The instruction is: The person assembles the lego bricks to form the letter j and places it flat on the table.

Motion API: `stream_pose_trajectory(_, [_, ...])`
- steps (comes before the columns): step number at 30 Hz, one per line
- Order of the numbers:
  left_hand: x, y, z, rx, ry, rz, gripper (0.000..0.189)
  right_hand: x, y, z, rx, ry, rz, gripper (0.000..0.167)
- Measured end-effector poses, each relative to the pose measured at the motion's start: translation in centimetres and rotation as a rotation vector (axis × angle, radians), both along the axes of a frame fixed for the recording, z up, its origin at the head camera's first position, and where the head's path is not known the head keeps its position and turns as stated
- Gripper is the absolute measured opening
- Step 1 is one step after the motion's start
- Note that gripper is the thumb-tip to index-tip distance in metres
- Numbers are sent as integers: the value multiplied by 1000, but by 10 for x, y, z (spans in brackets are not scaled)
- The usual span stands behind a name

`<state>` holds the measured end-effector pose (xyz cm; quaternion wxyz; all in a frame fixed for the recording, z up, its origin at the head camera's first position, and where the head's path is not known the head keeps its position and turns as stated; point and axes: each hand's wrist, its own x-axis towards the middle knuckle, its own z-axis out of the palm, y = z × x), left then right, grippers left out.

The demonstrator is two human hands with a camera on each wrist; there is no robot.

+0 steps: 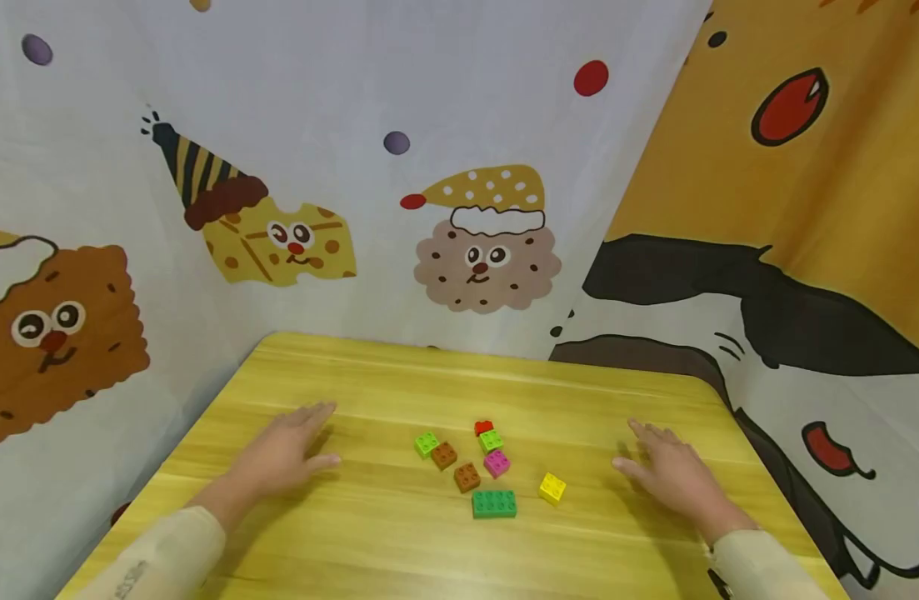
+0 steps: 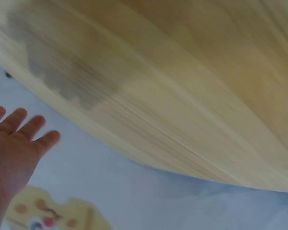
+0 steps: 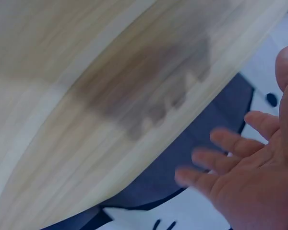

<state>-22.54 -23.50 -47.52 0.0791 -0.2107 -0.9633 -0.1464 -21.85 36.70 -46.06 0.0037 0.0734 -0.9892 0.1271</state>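
Observation:
My left hand (image 1: 285,450) is held over the left side of the wooden table, fingers straight and holding nothing. On the right side, my right hand (image 1: 671,473) is stretched out the same way, also with nothing in it. Between them lies a loose group of toy building bricks: a long green brick (image 1: 494,504), a yellow brick (image 1: 552,488), a magenta brick (image 1: 496,463), two brown bricks (image 1: 467,477), two lime bricks (image 1: 426,444) and a small red brick (image 1: 484,427). The yellow one is nearest my right hand. Both wrist views show spread fingers and a hand shadow on the wood.
The table (image 1: 354,375) has rounded far corners. A printed cloth (image 1: 369,75) with cartoon figures hangs behind it and down the sides, close to the table's edges.

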Motion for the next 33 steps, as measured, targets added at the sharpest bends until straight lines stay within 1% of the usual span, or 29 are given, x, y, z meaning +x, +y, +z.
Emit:
stream_pose_trajectory(2, [2,14,1,-13,38,-33,73,2,-12,5,-50,-21,26,91])
stream_pose_trajectory(5, [10,43,4,-14,72,-104,59,7,-33,11,-122,-48,58,77])
stream_pose_trajectory(7, [17,65,4,-19,101,-177,55,10,-48,12,-153,-57,78,65])
stream_pose_trajectory(9, [26,88,4,-39,116,-260,55,13,-62,11,-170,-65,108,52])
stream_pose_trajectory(12, [40,120,2,-109,146,-390,62,18,-80,9,-163,-54,158,40])
stream_pose_trajectory(14, [49,137,2,-157,137,-464,69,20,-89,7,-147,-31,194,35])
stream_pose_trajectory(16, [55,152,0,-194,118,-516,76,20,-95,4,-124,-4,226,33])
stream_pose_trajectory(18, [59,163,-1,-219,77,-542,81,20,-101,1,-106,21,256,31])
stream_pose_trajectory(22, [57,177,-7,-254,32,-556,85,21,-104,-8,-81,46,294,32])
stream_pose_trajectory(25, [56,180,-11,-288,44,-564,85,21,-105,-13,-70,45,289,30])
stream_pose_trajectory(28, [56,181,-14,-318,75,-571,86,21,-106,-17,-63,43,277,27])
stream_pose_trajectory(30, [55,181,-14,-322,85,-575,86,22,-108,-16,-74,58,291,25])
stream_pose_trajectory(33, [54,181,-14,-308,79,-581,86,24,-115,-8,-107,62,332,23])
